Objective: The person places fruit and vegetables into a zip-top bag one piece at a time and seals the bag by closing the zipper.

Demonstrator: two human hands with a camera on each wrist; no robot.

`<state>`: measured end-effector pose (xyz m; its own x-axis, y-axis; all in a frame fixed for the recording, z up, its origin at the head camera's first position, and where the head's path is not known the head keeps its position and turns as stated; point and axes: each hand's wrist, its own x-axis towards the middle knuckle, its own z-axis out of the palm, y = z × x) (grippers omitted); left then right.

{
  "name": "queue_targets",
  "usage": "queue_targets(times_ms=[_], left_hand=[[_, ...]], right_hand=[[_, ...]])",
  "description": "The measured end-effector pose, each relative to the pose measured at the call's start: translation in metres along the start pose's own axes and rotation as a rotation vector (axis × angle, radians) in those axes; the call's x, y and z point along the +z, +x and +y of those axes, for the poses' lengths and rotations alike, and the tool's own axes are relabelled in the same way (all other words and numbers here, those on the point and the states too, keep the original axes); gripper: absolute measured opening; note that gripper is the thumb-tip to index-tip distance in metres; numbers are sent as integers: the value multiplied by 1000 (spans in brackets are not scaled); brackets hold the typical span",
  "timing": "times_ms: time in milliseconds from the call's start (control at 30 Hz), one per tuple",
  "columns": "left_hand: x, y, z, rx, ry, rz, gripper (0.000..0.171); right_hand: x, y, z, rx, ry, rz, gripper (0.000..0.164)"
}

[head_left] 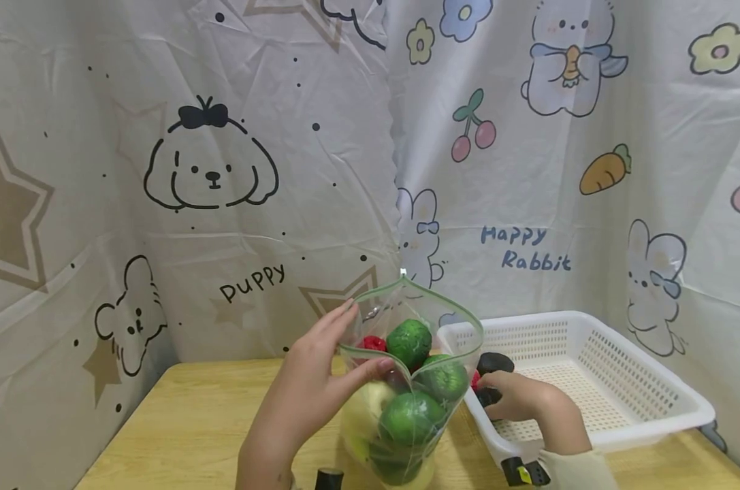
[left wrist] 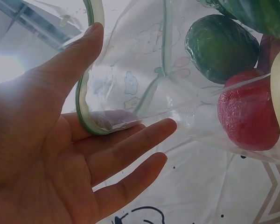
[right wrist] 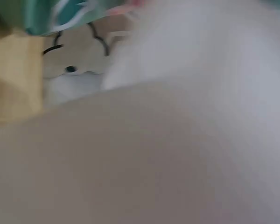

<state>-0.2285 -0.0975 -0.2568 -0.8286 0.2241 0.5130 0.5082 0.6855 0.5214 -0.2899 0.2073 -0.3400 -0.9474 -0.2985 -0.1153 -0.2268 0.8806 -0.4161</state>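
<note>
A clear zip bag (head_left: 470, 340) with a green rim stands on the table, mouth spread wide. Inside are several green round fruits (head_left: 412, 416), a red fruit (left wrist: 249, 112) and pale yellow pieces. My left hand (head_left: 308, 381) holds the bag's rim, thumb at the front edge and fingers at the left side; its lower fingers are spread in the left wrist view. My right hand (head_left: 523, 398) is at the near left of the white basket (head_left: 645, 381), thumb and fingertips around a dark rounded piece (head_left: 488, 396). Another dark piece (head_left: 495, 363) and a bit of red (head_left: 475, 379) are beside it.
The wooden table (head_left: 180, 408) carries the bag and the basket. A printed cloth (head_left: 320, 170) hangs behind and at both sides. The right wrist view is mostly filled by a blurred pale surface.
</note>
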Motion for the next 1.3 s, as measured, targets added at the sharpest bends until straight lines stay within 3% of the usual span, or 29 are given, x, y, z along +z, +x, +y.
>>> queue_targets(times_ms=[233,600,800,1067,1300], left_hand=[[0,-1,-1,-3,-1,-3,83],[-4,-1,1,-9,-8,-15,82],[-5,-2,1,-9,-9,-13,82],[-6,-2,2,-12,-8,-22,82],[-7,-3,2,-10,-8,-18,82]], right_hand=[[11,7,5,154,62,-103,61],[17,8,11,307,-2,-174,43],[15,4,12,292,51,-119,36],[-1,-7,9,208,128,-17,81],[-21,-24,-6,73,146,106,57]])
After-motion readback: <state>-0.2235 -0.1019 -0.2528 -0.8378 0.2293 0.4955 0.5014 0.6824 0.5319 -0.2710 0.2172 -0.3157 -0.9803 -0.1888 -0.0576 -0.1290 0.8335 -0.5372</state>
